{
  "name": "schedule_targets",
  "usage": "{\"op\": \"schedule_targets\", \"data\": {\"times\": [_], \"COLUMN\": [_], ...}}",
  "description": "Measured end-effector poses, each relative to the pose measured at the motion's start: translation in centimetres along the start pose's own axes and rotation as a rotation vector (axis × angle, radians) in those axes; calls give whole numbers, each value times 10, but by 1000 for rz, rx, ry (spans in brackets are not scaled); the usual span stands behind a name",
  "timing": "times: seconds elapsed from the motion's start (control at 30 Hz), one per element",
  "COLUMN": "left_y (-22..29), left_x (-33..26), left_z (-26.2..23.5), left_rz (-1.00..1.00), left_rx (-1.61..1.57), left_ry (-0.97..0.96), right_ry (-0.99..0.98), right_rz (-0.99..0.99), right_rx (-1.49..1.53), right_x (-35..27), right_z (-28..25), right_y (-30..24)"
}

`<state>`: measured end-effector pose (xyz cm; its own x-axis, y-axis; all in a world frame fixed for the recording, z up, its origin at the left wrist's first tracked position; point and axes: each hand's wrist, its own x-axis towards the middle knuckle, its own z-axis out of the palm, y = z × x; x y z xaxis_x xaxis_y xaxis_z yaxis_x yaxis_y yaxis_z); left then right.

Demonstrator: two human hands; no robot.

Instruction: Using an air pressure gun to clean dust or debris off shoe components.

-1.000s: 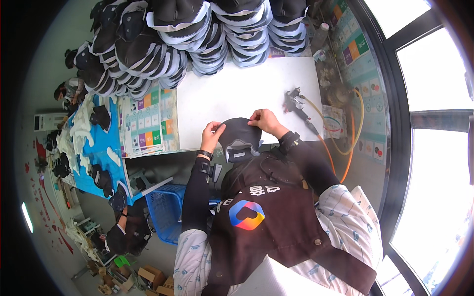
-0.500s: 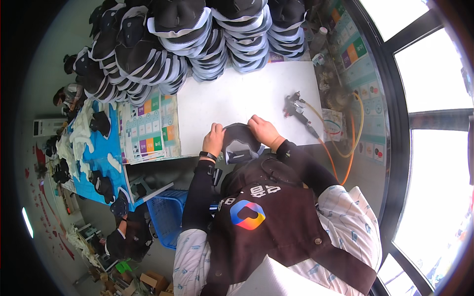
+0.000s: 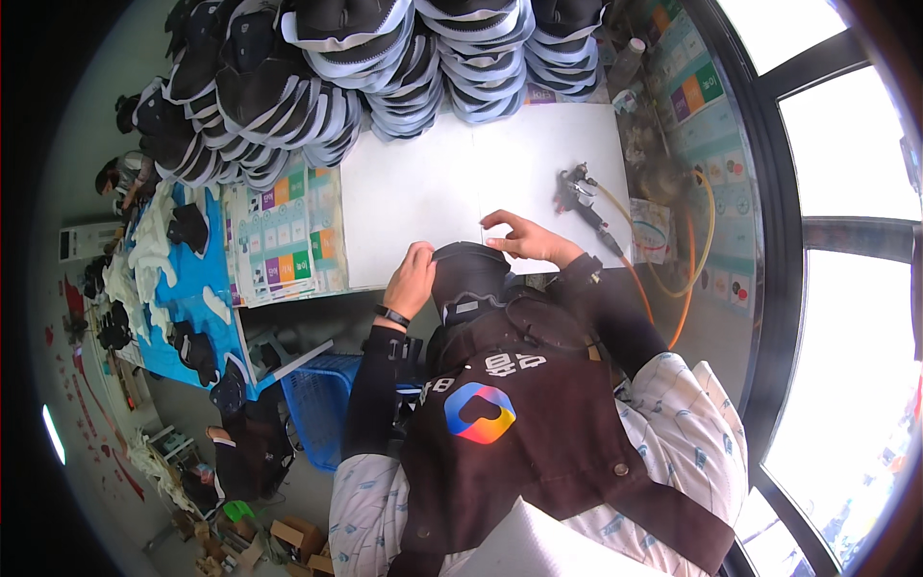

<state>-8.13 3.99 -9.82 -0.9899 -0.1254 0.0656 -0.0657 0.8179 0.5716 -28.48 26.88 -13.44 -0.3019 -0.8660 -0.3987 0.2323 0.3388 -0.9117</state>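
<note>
one dark fabric piece (image 3: 469, 269) | left hand (image 3: 411, 284) holds edge | right hand (image 3: 531, 240) part-spread, contact unclear | tension best kept even

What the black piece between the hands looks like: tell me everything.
The black piece looks like soft, padded fabric, its far edge curved. Its near end shows a wavy grey border and a small white label. It sits at the white tabletop's near edge, close to the apron. The left hand holds its left edge; whether the right hand touches it is unclear.
</note>
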Motion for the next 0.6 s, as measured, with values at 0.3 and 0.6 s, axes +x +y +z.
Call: {"op": "schedule_targets", "data": {"times": [0.3, 0.6], "left_y": [12, -103], "left_x": [6, -47], "left_z": [-40, -9], "left_rz": [-208, -992], "left_rx": [-240, -431], "left_ry": [93, -676], "right_ry": [-253, -640], "right_rz": [65, -224], "right_rx": [-482, -675], "right_x": [-9, 8], "right_z": [39, 120], "right_y": [-69, -93]}}
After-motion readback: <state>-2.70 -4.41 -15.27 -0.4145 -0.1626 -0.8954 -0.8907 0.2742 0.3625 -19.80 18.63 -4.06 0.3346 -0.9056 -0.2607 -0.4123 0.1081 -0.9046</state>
